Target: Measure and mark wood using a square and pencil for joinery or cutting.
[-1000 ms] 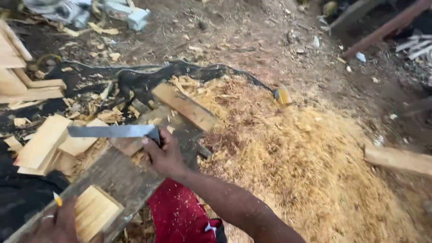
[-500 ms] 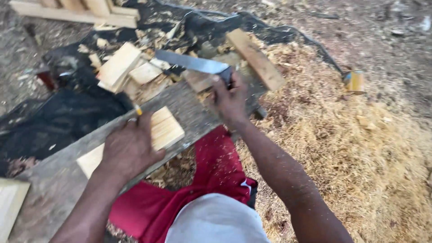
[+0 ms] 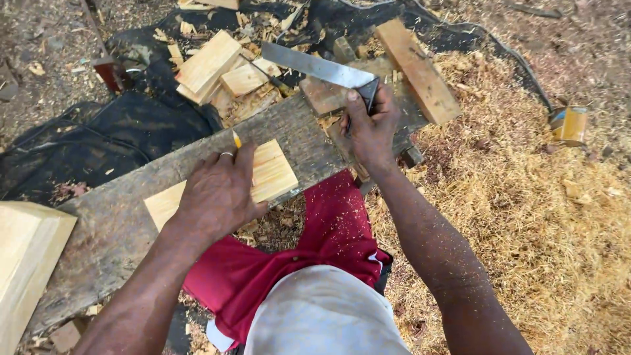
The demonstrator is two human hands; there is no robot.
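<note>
From the head camera, looking down, the left hand [image 3: 213, 194] lies flat with fingers spread on a pale wooden board [image 3: 273, 174], pressing it onto a grey, weathered plank [image 3: 118, 227] that runs diagonally from lower left to upper right. The board is thin, roughly rectangular, smooth and light yellow with fine straight grain; the hand hides its middle, so only its right part and lower left corner show. A yellow pencil [image 3: 236, 139] pokes up from between the fingers, and a ring sits on one finger. The right hand [image 3: 369, 125] is closed round the dark stock of a try square [image 3: 322, 68], whose flat, grey metal blade points up and left, above the far end of the plank and clear of the board. Beyond the plank lie stacked offcuts [image 3: 209, 64] of the same pale wood on black sheeting [image 3: 79, 148], strewn with chips. A thick, rough timber block [image 3: 417, 69] lies just right of the square. Fluffy, golden sawdust [image 3: 526, 217] covers the ground to the right, with a small yellow tin [image 3: 569, 125] at its edge. Red cloth [image 3: 309, 250] covers the person's lap.
</note>
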